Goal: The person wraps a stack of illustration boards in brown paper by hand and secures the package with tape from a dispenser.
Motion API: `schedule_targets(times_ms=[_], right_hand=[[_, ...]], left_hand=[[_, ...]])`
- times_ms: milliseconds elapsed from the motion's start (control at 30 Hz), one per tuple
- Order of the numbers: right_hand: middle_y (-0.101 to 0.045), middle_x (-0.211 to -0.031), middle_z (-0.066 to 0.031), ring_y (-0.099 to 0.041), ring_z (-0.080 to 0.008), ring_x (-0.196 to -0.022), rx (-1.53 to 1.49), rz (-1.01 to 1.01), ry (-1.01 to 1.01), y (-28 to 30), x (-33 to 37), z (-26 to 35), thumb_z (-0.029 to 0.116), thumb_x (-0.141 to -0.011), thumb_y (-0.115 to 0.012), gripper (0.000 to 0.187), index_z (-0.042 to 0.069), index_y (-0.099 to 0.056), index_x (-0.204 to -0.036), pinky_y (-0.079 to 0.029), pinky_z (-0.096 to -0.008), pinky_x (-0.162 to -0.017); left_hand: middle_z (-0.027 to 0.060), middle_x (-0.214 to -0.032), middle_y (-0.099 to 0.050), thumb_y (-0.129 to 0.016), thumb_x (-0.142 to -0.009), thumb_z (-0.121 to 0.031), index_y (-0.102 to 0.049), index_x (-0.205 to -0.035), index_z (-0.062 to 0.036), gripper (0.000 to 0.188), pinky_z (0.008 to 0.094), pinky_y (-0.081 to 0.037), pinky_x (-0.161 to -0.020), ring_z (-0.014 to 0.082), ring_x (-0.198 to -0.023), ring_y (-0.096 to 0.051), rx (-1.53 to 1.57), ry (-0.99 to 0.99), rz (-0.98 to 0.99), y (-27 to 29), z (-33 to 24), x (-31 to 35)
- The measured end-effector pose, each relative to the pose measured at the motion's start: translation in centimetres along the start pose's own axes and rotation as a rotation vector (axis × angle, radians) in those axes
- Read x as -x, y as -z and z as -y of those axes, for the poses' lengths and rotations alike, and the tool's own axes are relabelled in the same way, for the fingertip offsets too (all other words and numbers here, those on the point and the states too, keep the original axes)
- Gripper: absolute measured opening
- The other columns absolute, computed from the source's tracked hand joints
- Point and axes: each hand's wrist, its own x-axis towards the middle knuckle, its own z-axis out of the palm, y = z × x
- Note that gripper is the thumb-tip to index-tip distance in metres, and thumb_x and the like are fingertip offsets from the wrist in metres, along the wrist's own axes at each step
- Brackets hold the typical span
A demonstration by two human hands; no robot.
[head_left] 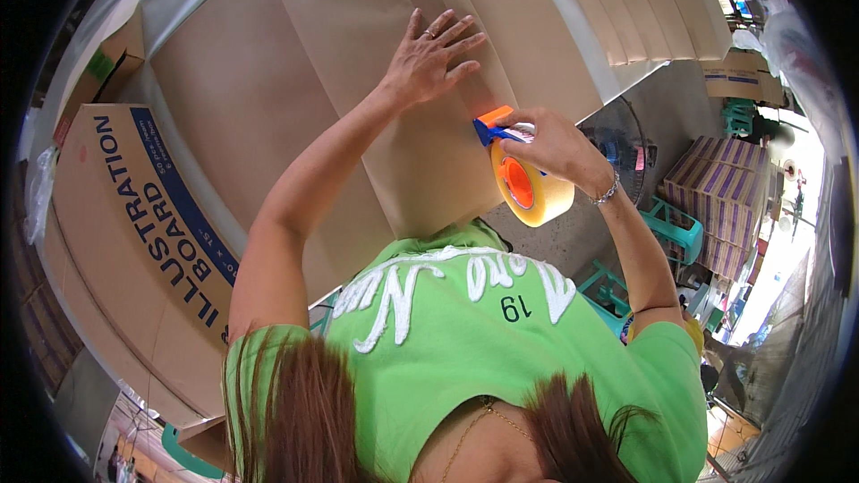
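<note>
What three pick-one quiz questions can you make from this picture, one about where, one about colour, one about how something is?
1. Where is the left hand?
A. flat on the brown parcel
B. on the fan
C. in a pocket

2. What colour is the tape gun at its top?
A. green
B. orange
C. white

3. How is the right hand?
A. open and empty
B. closed on the tape gun
C. resting on a crate

Answers:
1 A, the palm and spread fingers lie on the brown paper.
2 B, the top part beside the blue piece is orange.
3 B, the fingers wrap round the tool above the tape roll.
</note>
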Motion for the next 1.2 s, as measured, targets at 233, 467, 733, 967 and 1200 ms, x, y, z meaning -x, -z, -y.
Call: schedule_targets(times_ms=[233, 467, 733, 967, 1200], right_hand=[[-0.068, -0.090, -0.0174, -0.067, -0.0311, -0.082, -0.003, 0.085, -0.206, 1.3, 0.9, 2.8, 0.034, -0.075, -0.066, 0.041, 0.013, -0.069, -0.111, -0.052, -0.0381, -0.078], [-0.059, -0.102, -0.0193, -0.066, -0.0367, -0.085, 0.006, -0.140, -0.068, -2.3, 5.1, 1.0, 0.035, -0.079, -0.066, 0.039, 0.014, -0.067, -0.112, -0.053, -0.0417, -0.078], [-0.062, -0.102, -0.0195, -0.064, -0.0342, -0.092, 0.102, -0.068, -0.107, -2.5, 6.3, 0.9, 0.032, -0.081, -0.067, 0.041, 0.012, -0.064, -0.116, -0.052, -0.0401, -0.083], [-0.069, -0.090, -0.0115, -0.066, -0.0179, -0.076, -0.029, 0.328, -0.190, 0.7, -0.4, 0.7, 0.033, -0.077, -0.069, 0.044, 0.008, -0.066, -0.113, -0.053, -0.0308, -0.068], [-0.069, -0.085, -0.0085, -0.066, -0.0175, -0.066, -0.196, 0.678, -0.311, 4.1, -7.5, 2.2, 0.031, -0.065, -0.073, 0.049, 0.008, -0.068, -0.107, -0.058, -0.0303, -0.062]], left_hand=[[-0.0024, -0.155, -0.026, -0.030, -0.099, -0.049, -0.035, -0.145, -0.0327, 0.049, 0.0549, -0.010, -0.116, 0.0211, -0.143, -0.022, 0.001, 0.025, 0.059, -0.7, -5.4, 1.1], [-0.0014, -0.153, -0.031, -0.031, -0.100, -0.046, -0.039, -0.143, -0.0319, 0.046, 0.0537, -0.010, -0.116, 0.0220, -0.142, -0.025, 0.067, -0.016, -0.030, -1.6, -5.6, 1.9], [-0.0008, -0.152, -0.032, -0.032, -0.100, -0.045, -0.039, -0.143, -0.0310, 0.046, 0.0530, -0.011, -0.116, 0.0218, -0.141, -0.026, 0.085, 0.005, -0.047, -1.5, -5.5, 2.1], [-0.0014, -0.152, -0.032, -0.033, -0.099, -0.044, -0.039, -0.142, -0.0304, 0.046, 0.0522, -0.009, -0.117, 0.0215, -0.142, -0.025, 0.125, 0.034, -0.079, -1.9, -5.9, 2.1], [-0.0012, -0.151, -0.033, -0.034, -0.099, -0.044, -0.039, -0.143, -0.0303, 0.046, 0.0524, -0.009, -0.117, 0.0211, -0.142, -0.025, 0.103, 0.038, -0.056, -1.8, -5.8, 2.0]])
